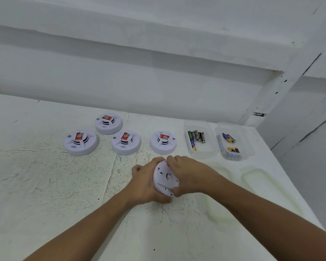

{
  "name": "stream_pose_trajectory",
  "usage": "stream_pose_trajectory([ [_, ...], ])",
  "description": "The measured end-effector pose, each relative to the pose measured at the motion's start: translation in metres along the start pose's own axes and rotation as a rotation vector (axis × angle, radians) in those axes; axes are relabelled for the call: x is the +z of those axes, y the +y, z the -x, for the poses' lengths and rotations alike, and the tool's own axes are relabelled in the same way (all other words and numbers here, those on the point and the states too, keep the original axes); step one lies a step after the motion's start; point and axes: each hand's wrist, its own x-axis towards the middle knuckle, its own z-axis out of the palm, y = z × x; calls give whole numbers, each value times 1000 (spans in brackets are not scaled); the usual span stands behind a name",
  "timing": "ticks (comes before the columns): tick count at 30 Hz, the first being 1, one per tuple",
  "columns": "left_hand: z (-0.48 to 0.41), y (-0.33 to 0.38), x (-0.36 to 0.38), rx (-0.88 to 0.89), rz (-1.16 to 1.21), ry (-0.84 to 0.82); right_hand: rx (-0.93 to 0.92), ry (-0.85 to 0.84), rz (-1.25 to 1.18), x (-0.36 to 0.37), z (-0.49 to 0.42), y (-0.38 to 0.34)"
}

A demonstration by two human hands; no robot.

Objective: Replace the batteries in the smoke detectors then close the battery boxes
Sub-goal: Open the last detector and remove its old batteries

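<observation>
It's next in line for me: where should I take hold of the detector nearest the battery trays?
Take the detector by its wide base rim, the grip coming from above, thumb near side, fingers far side. It lies flat on the table, raised centre up, and that centre is narrow and stepped. A battery tray stands close on its right.

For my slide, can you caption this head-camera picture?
Left hand and right hand grip a flipped smoke detector; four more wait near battery tubs.

4 detectors (126, 143) lie left of 2 battery trays (201, 152).
</observation>
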Motion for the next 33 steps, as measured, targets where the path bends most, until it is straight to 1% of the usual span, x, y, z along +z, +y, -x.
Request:
stream_pose_trajectory([
  [6, -4, -4, 2, -1, -70, -78, -26, -42, 33, -3, -2, 4],
  [11, -7, -6, 5, -11, -136, -42, -76, -79, 48, -2, -11, 5],
  [19, -12, -5, 5, 0, -222, -36, -122, -96, -25, 2, -17, 11],
  [33, -16, -8, 4, 7, -279, -64, -134, -116, -69, 2, -21, 12],
])
